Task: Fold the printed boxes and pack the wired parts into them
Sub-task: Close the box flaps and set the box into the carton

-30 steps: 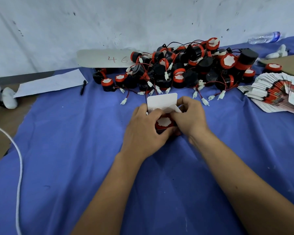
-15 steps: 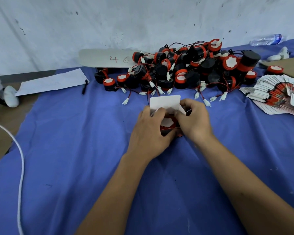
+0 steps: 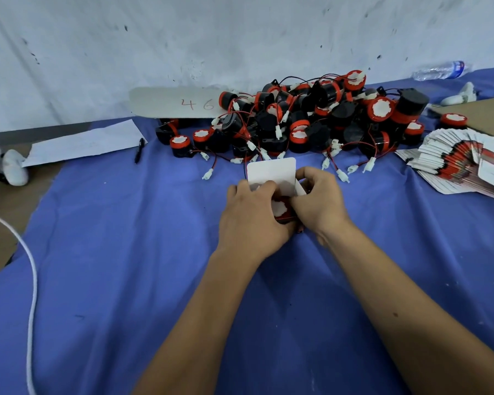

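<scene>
Since the earlier frame nothing has shifted: our left hand (image 3: 251, 220) and right hand (image 3: 321, 203) grip the box (image 3: 271, 171), wired part (image 3: 280, 208) between them, near the pile (image 3: 311, 121).

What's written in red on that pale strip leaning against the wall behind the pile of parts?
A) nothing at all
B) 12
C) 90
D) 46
D: the pale strip against the wall, just left of the pile of black-and-red wired parts, shows the red handwritten digits 4 and 6.

A scuffed white wall (image 3: 240, 38) behind — blue cloth (image 3: 111, 266) covering the table.
</scene>
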Motion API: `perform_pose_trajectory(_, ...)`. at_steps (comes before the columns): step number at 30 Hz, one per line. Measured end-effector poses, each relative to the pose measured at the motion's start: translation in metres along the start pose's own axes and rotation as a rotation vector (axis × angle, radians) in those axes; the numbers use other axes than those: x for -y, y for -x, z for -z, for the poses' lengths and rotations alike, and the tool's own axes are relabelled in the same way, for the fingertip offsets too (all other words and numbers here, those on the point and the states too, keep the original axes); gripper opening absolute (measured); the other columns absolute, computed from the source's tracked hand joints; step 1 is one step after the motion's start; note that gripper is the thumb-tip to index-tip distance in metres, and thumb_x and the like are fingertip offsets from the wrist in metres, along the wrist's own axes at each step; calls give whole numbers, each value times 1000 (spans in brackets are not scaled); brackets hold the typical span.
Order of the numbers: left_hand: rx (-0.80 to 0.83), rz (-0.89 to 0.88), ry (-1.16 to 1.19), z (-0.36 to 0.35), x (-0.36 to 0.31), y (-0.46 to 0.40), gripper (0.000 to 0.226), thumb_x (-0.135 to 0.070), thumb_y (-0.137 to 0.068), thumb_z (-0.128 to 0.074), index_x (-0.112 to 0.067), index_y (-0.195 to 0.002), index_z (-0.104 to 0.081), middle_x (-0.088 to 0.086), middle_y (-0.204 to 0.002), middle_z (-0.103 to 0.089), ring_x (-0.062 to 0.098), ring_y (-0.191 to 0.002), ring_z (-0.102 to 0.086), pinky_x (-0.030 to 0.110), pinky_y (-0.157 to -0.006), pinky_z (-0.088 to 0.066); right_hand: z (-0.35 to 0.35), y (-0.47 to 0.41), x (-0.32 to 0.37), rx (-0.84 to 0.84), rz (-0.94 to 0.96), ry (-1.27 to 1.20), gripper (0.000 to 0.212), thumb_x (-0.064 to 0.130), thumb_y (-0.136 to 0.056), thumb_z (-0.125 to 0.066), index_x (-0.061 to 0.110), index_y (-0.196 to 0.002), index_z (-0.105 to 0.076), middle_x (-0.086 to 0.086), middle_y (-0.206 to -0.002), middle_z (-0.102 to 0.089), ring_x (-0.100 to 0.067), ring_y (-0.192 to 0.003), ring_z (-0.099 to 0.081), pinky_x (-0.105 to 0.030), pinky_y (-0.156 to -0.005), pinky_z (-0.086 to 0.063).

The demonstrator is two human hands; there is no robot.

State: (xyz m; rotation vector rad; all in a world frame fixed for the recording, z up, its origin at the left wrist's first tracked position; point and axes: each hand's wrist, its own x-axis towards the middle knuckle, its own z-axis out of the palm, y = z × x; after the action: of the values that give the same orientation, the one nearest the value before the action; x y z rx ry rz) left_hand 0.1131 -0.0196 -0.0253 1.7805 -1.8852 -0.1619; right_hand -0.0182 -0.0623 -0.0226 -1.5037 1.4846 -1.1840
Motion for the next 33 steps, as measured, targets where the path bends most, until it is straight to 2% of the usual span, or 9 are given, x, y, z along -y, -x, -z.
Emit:
perform_pose_trajectory(6,22,-15,29,-4,0,1,58,-63,-77,-75,-44,-128,-53,-1,-122,-40,23,-112,-50,35,-86,-52,14,7,-9,295,-20,-391,42,15,-71,-59,23,-112,-68,-6,-81,-60,-17,-71,-59,-27,-54,-46)
perform_pose_trajectory(10,-17,-49,7,-7,2,5,58,-61,-79,-73,-46,-129,-49,0,-122,-38,23,-110,-48,29,-82,-44,13,4,-8,262,-73,-518,20,42,-83,-58,33,-94,-72,4,-85,-73,-11,-74,-66,-24,-53,-44)
perform_pose_trajectory(14,5,-59,23,-6,5,5,64,-63,-80,-74,-46,-135,-47,0,-124,-38,23,-112,-48,35,-88,-51,11,4,-11,230,-59,-512,34,52,-84,-62,26,-103,-70,-5,-96,-75,-17,-81,-71,-28,-59,-50)
perform_pose_trajectory(21,25,-36,55,-5,3,4,55,-57,-80,-76,-39,-128,-58,-1,-121,-39,22,-115,-47,34,-88,-52,9,7,-11,193,-66,-534,28,36,-101,-51,14,-102,-68,-5,-84,-67,-17,-73,-59,-23,-52,-42)
perform_pose_trajectory(24,18,-76,127,-3,7,5,56,-56,-80,-77,-43,-130,-54,-2,-122,-43,21,-116,-48,37,-93,-52,11,8,-12,216,-55,-536,16,25,-101,-57,16,-107,-68,-3,-89,-73,-13,-72,-68,-20,-51,-47)
perform_pose_trajectory(27,35,-110,308,2,16,8,68,-57,-81,-77,-45,-137,-40,-5,-124,-53,16,-115,-54,38,-91,-53,12,10,-10,237,-37,-547,23,30,-90,-68,17,-109,-69,-9,-94,-75,-20,-80,-74,-26,-58,-55)
perform_pose_trajectory(29,25,-110,470,8,21,12,69,-57,-81,-74,-44,-135,-34,-13,-125,-55,8,-111,-59,29,-87,-55,12,9,-12,228,-28,-508,23,28,-89,-72,19,-110,-69,-14,-92,-72,-22,-79,-72,-27,-59,-54)
perform_pose_trajectory(31,6,-118,637,12,24,19,58,-53,-88,-67,-40,-133,-34,-17,-127,-57,7,-112,-63,25,-87,-56,11,7,-15,211,-7,-441,22,24,-92,-74,19,-112,-69,-10,-83,-67,-17,-74,-67,-26,-59,-51)
perform_pose_trajectory(33,-22,-76,816,12,27,23,39,-48,-96,-55,-37,-128,-36,-12,-122,-67,11,-107,-67,22,-85,-55,9,5,-18,205,6,-415,25,23,-89,-78,20,-112,-69,-8,-79,-59,-18,-74,-62,-33,-66,-52)
